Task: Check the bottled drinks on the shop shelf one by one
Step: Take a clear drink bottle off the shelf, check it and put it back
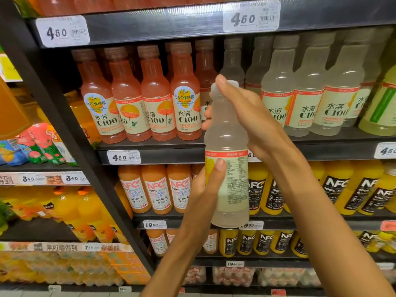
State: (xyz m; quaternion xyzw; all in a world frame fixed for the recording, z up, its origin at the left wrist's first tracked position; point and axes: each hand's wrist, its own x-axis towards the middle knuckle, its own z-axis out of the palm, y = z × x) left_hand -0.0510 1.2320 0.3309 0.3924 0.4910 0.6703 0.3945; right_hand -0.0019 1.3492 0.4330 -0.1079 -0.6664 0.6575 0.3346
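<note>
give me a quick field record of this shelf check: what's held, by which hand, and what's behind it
held item: pale cloudy bottle, upright, off the shelf
label side: small-print panel faces the camera
right hand: wraps neck and cap
left hand: grips lower body, thumb on label
shelf behind: pink C100 bottles left, pale C100 bottles right
shelf below: NFC juice bottles
price tag: 4.50
</note>
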